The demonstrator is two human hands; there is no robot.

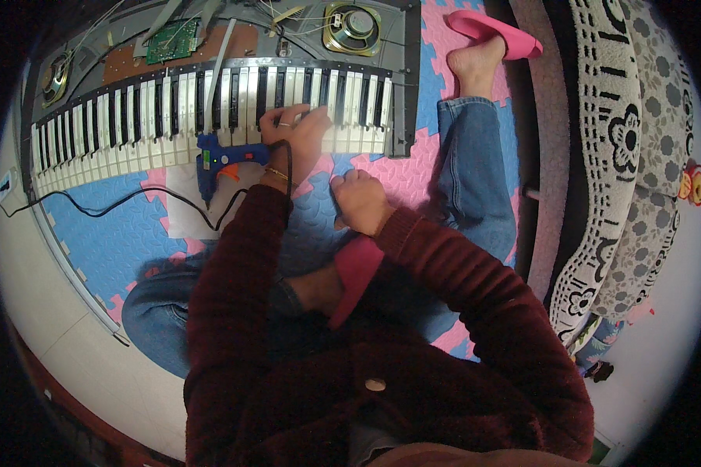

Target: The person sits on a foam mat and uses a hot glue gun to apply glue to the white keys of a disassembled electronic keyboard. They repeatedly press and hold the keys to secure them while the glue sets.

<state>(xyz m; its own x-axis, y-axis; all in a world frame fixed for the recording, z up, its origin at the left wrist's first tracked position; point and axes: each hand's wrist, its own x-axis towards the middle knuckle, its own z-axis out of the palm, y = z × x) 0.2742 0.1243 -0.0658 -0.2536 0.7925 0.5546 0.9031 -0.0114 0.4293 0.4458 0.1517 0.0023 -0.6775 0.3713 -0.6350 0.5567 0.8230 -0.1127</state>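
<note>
A keyboard instrument with its casing opened shows a long row of white and black keys (pixel 245 101). Over the keys right of the middle rests my left hand (pixel 297 134), its fingers spread and bent, a ring on one of them. A blue hot glue gun (pixel 234 153) with an orange trigger lies against the keys' near edge, just left of that hand. Its black cord (pixel 117 208) loops around my left wrist and off to the left. My right hand (pixel 361 201) hovers low near the mat, fingers curled in; whatever they may hold is hidden.
Behind the keys sit a green circuit board (pixel 173 42), loose wires and a round speaker (pixel 351 29). White paper (pixel 187 214) lies under the glue gun on a blue and pink foam mat (pixel 101 226). My legs flank the space; a patterned couch cover (pixel 611 148) hangs at right.
</note>
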